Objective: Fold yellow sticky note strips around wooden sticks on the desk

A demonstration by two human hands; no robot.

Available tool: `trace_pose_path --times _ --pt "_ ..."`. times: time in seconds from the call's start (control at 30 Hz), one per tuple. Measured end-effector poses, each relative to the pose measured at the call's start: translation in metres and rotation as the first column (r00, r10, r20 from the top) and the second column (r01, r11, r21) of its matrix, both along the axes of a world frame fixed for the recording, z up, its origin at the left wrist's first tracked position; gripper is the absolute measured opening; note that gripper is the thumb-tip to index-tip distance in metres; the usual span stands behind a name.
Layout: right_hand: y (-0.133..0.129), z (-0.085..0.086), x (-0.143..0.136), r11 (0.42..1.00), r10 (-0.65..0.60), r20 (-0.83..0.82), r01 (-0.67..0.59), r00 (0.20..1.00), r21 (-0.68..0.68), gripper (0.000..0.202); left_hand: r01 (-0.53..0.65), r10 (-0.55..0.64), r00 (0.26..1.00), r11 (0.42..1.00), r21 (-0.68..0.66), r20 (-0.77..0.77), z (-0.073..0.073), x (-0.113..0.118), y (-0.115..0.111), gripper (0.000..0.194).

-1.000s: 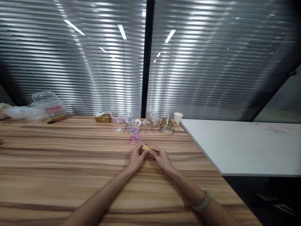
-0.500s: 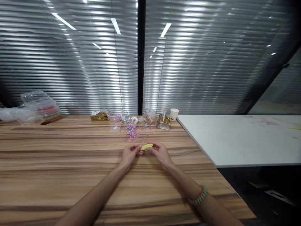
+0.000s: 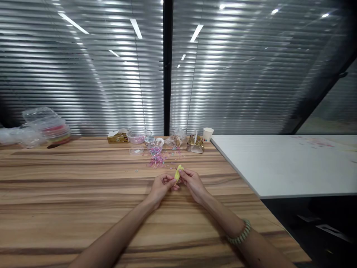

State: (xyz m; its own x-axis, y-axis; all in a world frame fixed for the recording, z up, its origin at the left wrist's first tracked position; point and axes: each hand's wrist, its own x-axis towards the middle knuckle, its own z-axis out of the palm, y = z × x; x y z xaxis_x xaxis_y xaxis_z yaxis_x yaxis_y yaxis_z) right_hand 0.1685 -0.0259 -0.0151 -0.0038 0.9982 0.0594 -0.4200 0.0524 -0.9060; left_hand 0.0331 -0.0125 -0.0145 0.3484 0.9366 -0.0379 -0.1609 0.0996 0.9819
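Note:
A soft-looking yellow strip (image 3: 177,173), perhaps modelling clay, is pinched between both hands above the wooden table. My left hand (image 3: 162,188) grips its lower end between thumb and fingers. Higher up on its right side, my right hand (image 3: 193,183) holds it the same way. The strip stands steeply tilted, and its lower part is partly hidden by the fingers. Just beyond the hands lies a loose heap of small pink, purple and blue pieces (image 3: 157,160), too small to name.
Along the table's (image 3: 69,193) back stand a gold box (image 3: 118,138), a clear tub (image 3: 136,139), a gold tissue pack (image 3: 195,144) and a paper cup (image 3: 208,134). Stacked clear containers (image 3: 54,128) sit at far left. A white table (image 3: 287,167) adjoins on the right.
The yellow strip has turned from nearly level to steeply upright. My left hand has shifted right, closer to my right hand; both still hold the strip.

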Motion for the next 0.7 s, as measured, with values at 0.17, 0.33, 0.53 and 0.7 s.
trace_pose_path --times 0.17,0.33,0.53,0.7 --pt "-0.003 0.002 -0.001 1.000 0.007 0.096 -0.006 0.995 -0.006 0.035 0.100 -0.099 0.995 0.995 0.027 -0.028 -0.001 0.003 -0.005 0.033" --pt "-0.004 0.003 -0.002 1.000 -0.002 0.163 0.002 0.987 0.005 0.040 0.205 -0.175 0.970 0.963 0.177 -0.171 -0.003 0.000 -0.001 0.023" --pt "0.000 0.000 0.003 0.992 -0.122 0.330 0.112 0.936 0.050 0.042 0.100 0.326 0.754 0.802 0.589 -0.570 0.007 -0.035 0.025 0.013" --pt "0.003 -0.003 0.005 0.986 -0.163 0.373 0.139 0.913 0.090 0.042 0.150 0.653 0.174 0.722 0.676 -0.737 0.014 -0.073 0.044 0.025"
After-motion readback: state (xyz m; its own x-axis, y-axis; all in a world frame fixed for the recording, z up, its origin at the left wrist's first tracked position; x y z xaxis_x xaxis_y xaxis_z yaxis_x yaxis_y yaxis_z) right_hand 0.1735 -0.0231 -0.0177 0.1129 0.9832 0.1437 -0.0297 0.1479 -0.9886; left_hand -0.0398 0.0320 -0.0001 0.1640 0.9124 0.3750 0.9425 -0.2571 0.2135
